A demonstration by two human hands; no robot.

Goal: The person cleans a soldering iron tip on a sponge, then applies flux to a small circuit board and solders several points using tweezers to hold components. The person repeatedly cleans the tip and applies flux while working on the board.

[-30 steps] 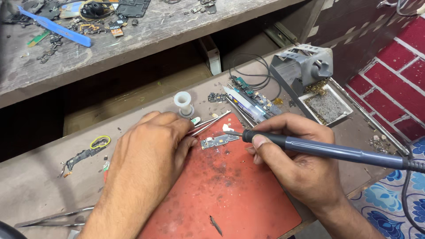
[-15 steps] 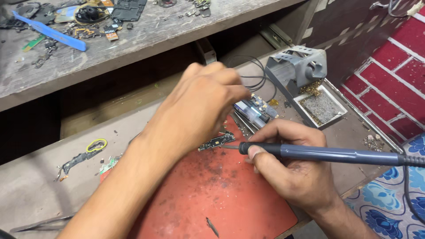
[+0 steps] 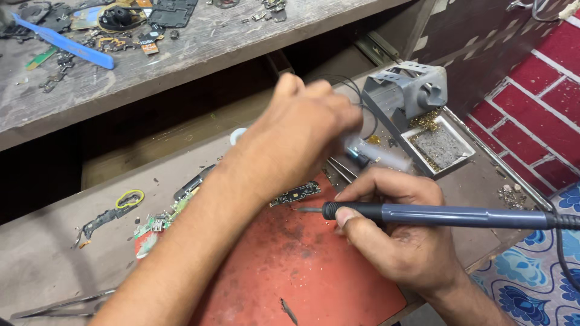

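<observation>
Bench seen from above your hands: a red mat (image 3: 290,265) covers the near bench top, with a small dark circuit board (image 3: 295,193) lying on its far edge. Your left forearm crosses the mat on a diagonal and hides part of it, along with bench items beneath. To the left lie a yellow ring (image 3: 130,198), a strip of board scraps (image 3: 158,222) and metal tweezers (image 3: 60,305); a cluttered upper shelf (image 3: 199,42) carries a blue flat tool (image 3: 63,42) and loose parts. Your right hand (image 3: 405,241) is closed around the blue handle of a soldering iron (image 3: 435,215), its tip lying level and just short of the circuit board. Your left hand (image 3: 308,130) is raised over the bench and motion-blurred; a pale, blurred object shows at its fingertips, but whether the fingers pinch it cannot be told. Behind stands a grey iron stand (image 3: 405,90); its tray (image 3: 462,137) holds a grey sponge pad and brass-coloured wool.
</observation>
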